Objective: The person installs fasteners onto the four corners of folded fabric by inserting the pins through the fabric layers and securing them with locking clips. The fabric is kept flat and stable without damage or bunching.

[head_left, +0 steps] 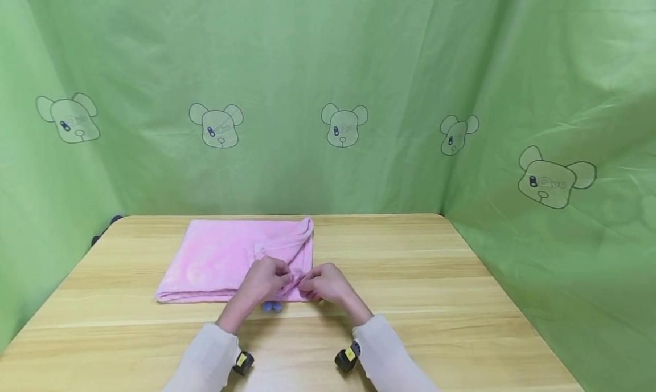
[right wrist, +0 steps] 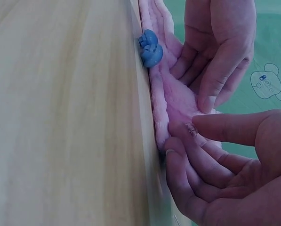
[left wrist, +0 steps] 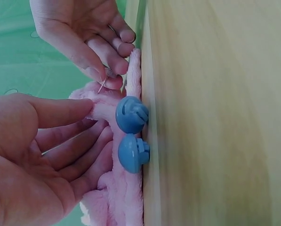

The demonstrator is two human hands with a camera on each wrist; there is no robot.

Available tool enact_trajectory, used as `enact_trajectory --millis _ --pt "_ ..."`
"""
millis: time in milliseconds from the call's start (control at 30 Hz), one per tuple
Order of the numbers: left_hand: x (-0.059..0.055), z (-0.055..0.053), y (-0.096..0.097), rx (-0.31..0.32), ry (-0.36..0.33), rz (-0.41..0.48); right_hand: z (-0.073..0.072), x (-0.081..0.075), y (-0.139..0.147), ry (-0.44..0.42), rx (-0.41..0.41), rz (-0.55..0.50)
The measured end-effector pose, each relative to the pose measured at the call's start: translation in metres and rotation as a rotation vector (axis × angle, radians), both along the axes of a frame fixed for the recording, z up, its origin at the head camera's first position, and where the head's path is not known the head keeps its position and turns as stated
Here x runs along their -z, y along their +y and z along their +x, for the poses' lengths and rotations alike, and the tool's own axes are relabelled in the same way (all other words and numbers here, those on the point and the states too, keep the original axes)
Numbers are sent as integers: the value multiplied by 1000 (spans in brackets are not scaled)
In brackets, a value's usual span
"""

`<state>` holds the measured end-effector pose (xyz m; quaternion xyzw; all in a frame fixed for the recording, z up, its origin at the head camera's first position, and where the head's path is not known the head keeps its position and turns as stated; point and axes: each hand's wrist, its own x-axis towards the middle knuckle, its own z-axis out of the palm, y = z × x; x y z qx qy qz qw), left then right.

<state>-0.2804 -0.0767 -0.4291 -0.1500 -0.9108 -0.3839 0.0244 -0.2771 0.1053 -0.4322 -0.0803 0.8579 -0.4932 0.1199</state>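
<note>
A folded pink plush blanket (head_left: pixel 215 261) lies on the table. My left hand (head_left: pixel 267 278) pinches a raised fold of the blanket (left wrist: pixel 102 110) near its right front corner, between thumb and fingers. Close beside it, my right hand (head_left: pixel 328 284) pinches a thin pin (left wrist: pixel 102 84) with a small clear head (right wrist: pixel 192 129). The pin's point is right at the raised fold. Two blue mushroom-shaped fasteners, one (left wrist: pixel 132 114) beside the other (left wrist: pixel 133 153), rest on the table against the blanket's front edge, just below the left hand.
The wooden table (head_left: pixel 410 301) extends to the right and in front of the blanket. A small pinkish round piece (head_left: pixel 260 250) sits on the blanket near its folded-back flap. Green curtains (head_left: pixel 318 175) with bear-head outlines enclose the table at the back and sides.
</note>
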Motion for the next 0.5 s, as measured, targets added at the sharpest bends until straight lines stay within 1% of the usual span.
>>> enact_trajectory --millis 267,367,500 --pt "-3 1 -2 28 -56 35 -1 0 0 -7 -12 -8" --pt "-2 0 -2 37 -34 37 -1 1 1 -13 -16 -21" --pt "-1 0 -1 20 -16 43 -2 2 1 -20 -21 -40"
